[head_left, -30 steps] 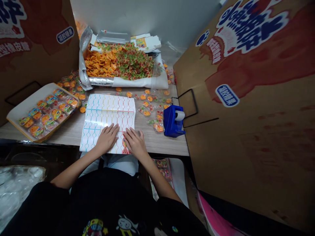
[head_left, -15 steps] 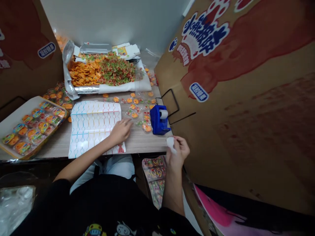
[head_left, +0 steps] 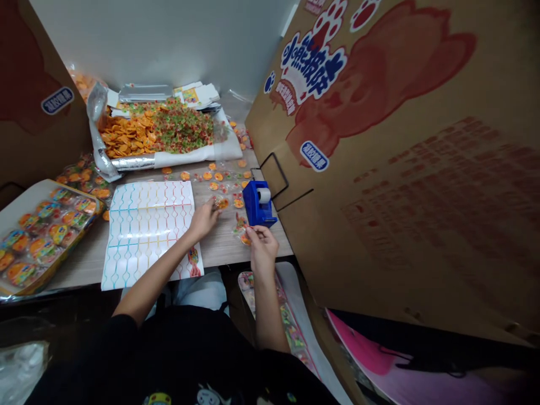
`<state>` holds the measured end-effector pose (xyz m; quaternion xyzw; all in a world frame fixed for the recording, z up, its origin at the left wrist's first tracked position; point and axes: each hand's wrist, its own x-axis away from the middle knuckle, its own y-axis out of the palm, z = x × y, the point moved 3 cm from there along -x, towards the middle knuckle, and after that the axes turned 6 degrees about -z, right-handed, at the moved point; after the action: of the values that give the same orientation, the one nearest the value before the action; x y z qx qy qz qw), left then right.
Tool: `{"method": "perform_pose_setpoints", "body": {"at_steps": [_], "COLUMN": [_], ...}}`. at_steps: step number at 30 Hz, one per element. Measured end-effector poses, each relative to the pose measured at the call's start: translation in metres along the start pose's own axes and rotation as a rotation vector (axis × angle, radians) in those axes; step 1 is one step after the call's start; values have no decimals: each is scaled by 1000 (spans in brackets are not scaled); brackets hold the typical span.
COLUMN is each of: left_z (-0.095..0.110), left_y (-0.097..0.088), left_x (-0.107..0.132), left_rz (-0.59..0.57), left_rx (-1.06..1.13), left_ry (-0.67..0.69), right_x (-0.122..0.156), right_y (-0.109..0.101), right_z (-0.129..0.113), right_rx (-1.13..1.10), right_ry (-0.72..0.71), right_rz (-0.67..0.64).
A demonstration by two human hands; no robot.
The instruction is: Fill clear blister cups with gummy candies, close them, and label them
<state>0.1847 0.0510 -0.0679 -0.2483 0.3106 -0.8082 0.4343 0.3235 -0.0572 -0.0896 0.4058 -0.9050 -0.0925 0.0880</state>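
My left hand (head_left: 204, 220) is over the right edge of the printed sheet (head_left: 147, 230), its fingertips closed on a small clear candy packet (head_left: 221, 203) with an orange piece inside. In front of the blue tape dispenser (head_left: 259, 211), my right hand (head_left: 264, 247) pinches the edge of another clear packet (head_left: 241, 226), which shows orange, green and red pieces. The white tape roll (head_left: 264, 196) sits in the dispenser. Rows of blue, yellow and red wavy outlines cover the sheet.
A foil-lined tray (head_left: 139, 163) of loose orange and green-red candies stands at the back. An open carton (head_left: 90, 222) of packed candies lies left. A tall cardboard box (head_left: 379, 169) walls the right side. More packets (head_left: 206, 176) are scattered on the table.
My right hand has moved left from beside the cardboard box to a packet before the dispenser; the white piece it held no longer shows. My left fingers have closed on a packet.
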Motion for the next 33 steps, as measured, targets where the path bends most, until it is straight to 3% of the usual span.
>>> {"method": "perform_pose_setpoints", "body": {"at_steps": [5, 10, 16, 21, 24, 26, 28, 30, 33], "left_z": [4, 21, 20, 12, 4, -1, -1, 0, 2], "left_y": [-16, -33, -33, -33, -37, -42, -48, -53, -59], "left_x": [41, 66, 71, 80, 84, 88, 92, 93, 95], "left_rz": [-26, -42, 56, 71, 267, 483, 601, 574, 392], "left_rx": [840, 984, 944, 904, 781, 572, 325, 183, 217], "left_ry": [85, 139, 129, 113, 87, 115, 196, 283, 341], "right_x": [6, 14, 19, 23, 32, 37, 41, 42, 43], "right_y": [48, 71, 73, 79, 85, 86, 86, 86, 85], "right_z": [-19, -33, -27, -26, -26, -25, -25, -26, -30], "right_rx": [47, 107, 198, 120, 62, 85, 121, 143, 203], "right_ry": [-91, -170, -153, -138, -182, -220, -251, -281, -329], "right_rz": [-102, -183, -186, -355, -399, -343, -307, -346, -448]}}
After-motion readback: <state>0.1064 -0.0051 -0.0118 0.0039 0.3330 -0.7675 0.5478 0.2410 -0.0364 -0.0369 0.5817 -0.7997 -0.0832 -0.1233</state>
